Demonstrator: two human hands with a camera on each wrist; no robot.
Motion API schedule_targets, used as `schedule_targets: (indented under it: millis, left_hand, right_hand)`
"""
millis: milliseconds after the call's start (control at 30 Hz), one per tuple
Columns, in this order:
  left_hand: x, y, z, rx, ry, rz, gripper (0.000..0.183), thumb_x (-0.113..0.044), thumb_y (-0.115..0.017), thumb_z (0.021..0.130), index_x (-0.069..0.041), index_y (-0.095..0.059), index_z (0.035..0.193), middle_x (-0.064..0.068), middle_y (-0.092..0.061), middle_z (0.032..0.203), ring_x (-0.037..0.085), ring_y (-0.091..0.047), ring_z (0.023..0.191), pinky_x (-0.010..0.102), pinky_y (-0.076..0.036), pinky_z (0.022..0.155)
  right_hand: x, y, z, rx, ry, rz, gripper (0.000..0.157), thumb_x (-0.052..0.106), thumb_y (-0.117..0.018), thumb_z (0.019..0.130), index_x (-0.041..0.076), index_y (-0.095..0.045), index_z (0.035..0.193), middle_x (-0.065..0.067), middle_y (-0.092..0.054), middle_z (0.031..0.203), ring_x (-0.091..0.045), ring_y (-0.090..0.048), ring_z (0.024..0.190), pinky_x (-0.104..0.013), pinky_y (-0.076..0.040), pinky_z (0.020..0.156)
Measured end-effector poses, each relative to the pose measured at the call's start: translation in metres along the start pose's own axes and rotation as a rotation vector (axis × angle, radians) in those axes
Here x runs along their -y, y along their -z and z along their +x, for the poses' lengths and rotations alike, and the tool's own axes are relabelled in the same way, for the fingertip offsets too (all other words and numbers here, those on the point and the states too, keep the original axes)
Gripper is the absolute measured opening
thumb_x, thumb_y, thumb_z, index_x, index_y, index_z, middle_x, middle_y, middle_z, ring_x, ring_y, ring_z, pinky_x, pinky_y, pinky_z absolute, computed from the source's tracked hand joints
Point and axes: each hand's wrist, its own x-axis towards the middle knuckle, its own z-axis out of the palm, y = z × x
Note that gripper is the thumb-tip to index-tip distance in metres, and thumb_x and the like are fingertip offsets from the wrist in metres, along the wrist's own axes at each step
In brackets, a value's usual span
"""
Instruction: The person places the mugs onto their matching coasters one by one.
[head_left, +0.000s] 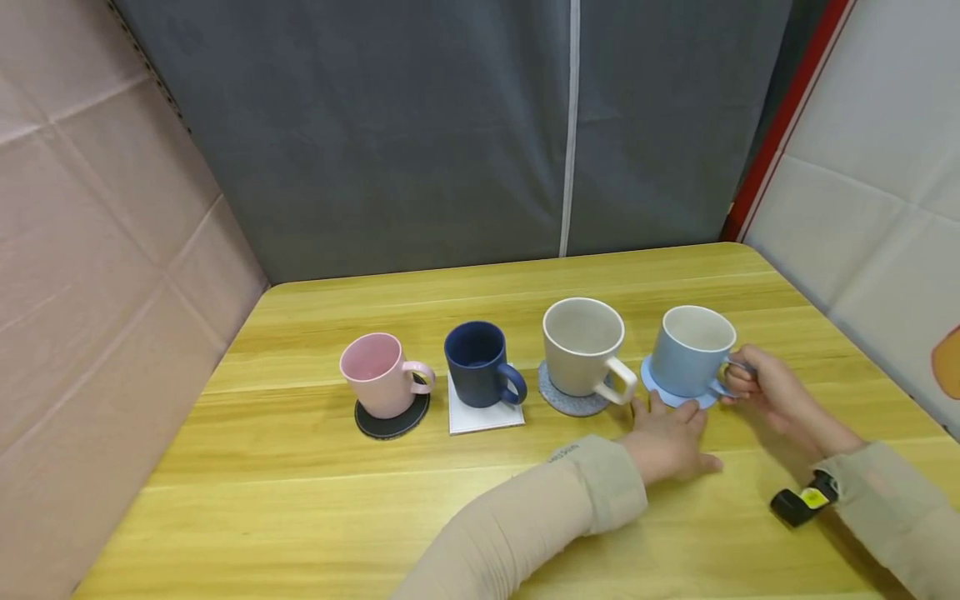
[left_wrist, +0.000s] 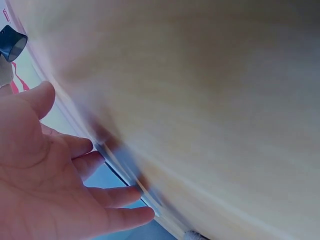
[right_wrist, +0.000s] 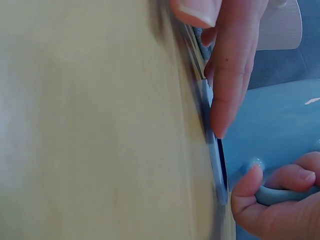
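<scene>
A light blue mug (head_left: 681, 367) stands on a round light blue coaster (head_left: 663, 395) at the right of the row. My right hand (head_left: 768, 390) grips its handle, with fingers curled round it in the right wrist view. Palm down, my left hand (head_left: 670, 442) lies in front of the mug with its fingers spread and extended. Its fingertips are at the coaster's near edge; the right wrist view shows a finger (right_wrist: 227, 100) against the coaster (right_wrist: 216, 165). In the left wrist view, the left hand (left_wrist: 55, 175) holds nothing.
Left of the blue mug, a cream mug (head_left: 573, 358) stands on a grey round coaster (head_left: 573, 406). Further left are a navy mug (head_left: 474, 379) on a white square coaster (head_left: 480, 421) and a pink mug (head_left: 378, 387) on a black coaster (head_left: 390, 427). A grey partition (head_left: 412, 142) rises behind the table.
</scene>
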Motion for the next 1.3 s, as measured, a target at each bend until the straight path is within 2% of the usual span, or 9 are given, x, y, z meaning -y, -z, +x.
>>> schedule_targets:
  millis: [367,500,767,933,1067,1233,1300]
  left_hand:
    - [-0.001,0.002,0.001,0.01,-0.003,0.025,0.068,-0.072,-0.035,0.082,-0.044,-0.018,0.141,-0.03,-0.012,0.146,0.021,-0.013,0.139,0.043,-0.018,0.109]
    - [-0.001,0.003,0.0,0.014,-0.001,0.033,0.069,-0.072,-0.035,0.081,-0.044,-0.017,0.142,-0.03,-0.011,0.147,0.021,-0.014,0.139,0.043,-0.018,0.109]
    - [-0.001,0.002,0.001,0.009,-0.001,0.043,0.068,-0.072,-0.035,0.082,-0.044,-0.018,0.141,-0.03,-0.012,0.146,0.02,-0.015,0.139,0.042,-0.02,0.109]
    - [-0.002,0.001,0.002,0.017,-0.004,0.038,0.068,-0.072,-0.035,0.082,-0.044,-0.019,0.141,-0.03,-0.012,0.146,0.021,-0.014,0.139,0.043,-0.019,0.109]
    - [-0.002,0.001,0.001,0.016,-0.01,0.034,0.067,-0.071,-0.035,0.082,-0.044,-0.019,0.141,-0.03,-0.012,0.146,0.021,-0.015,0.139,0.042,-0.019,0.109]
    - [-0.001,0.003,-0.001,0.004,-0.009,0.033,0.066,-0.071,-0.036,0.082,-0.044,-0.021,0.141,-0.031,-0.013,0.146,0.02,-0.017,0.138,0.042,-0.019,0.108]
    - [-0.001,0.003,-0.001,0.0,-0.008,0.036,0.066,-0.07,-0.037,0.082,-0.044,-0.021,0.141,-0.031,-0.013,0.146,0.02,-0.017,0.138,0.042,-0.019,0.108]
  right_hand:
    - [0.002,0.0,0.0,0.028,-0.01,-0.013,0.034,0.002,-0.01,0.091,0.004,-0.016,0.058,-0.008,-0.013,0.053,-0.026,-0.012,0.05,-0.026,-0.04,0.054]
    - [0.001,0.003,0.0,0.102,-0.014,0.001,0.034,0.001,-0.007,0.091,0.003,-0.016,0.059,-0.01,-0.014,0.054,-0.028,-0.015,0.052,-0.026,-0.043,0.058]
    - [0.002,0.014,0.002,0.328,-0.02,0.08,0.035,0.003,-0.001,0.093,0.0,-0.019,0.063,-0.013,-0.015,0.056,-0.03,-0.016,0.055,-0.026,-0.046,0.066]
    - [0.006,0.021,0.003,0.436,-0.079,0.093,0.035,0.005,0.0,0.095,0.001,-0.021,0.068,-0.012,-0.017,0.06,-0.031,-0.017,0.059,-0.029,-0.043,0.066]
    - [0.011,0.025,0.003,0.47,-0.137,0.053,0.034,0.007,-0.002,0.096,0.001,-0.024,0.071,-0.012,-0.02,0.063,-0.032,-0.02,0.061,-0.031,-0.041,0.066]
    - [0.013,0.027,0.004,0.492,-0.137,0.012,0.032,0.005,-0.005,0.096,-0.001,-0.025,0.072,-0.013,-0.022,0.064,-0.032,-0.022,0.062,-0.037,-0.033,0.063]
    - [0.014,0.027,0.004,0.501,-0.134,0.011,0.031,0.004,-0.005,0.096,-0.002,-0.024,0.072,-0.013,-0.022,0.065,-0.031,-0.023,0.062,-0.037,-0.035,0.064]
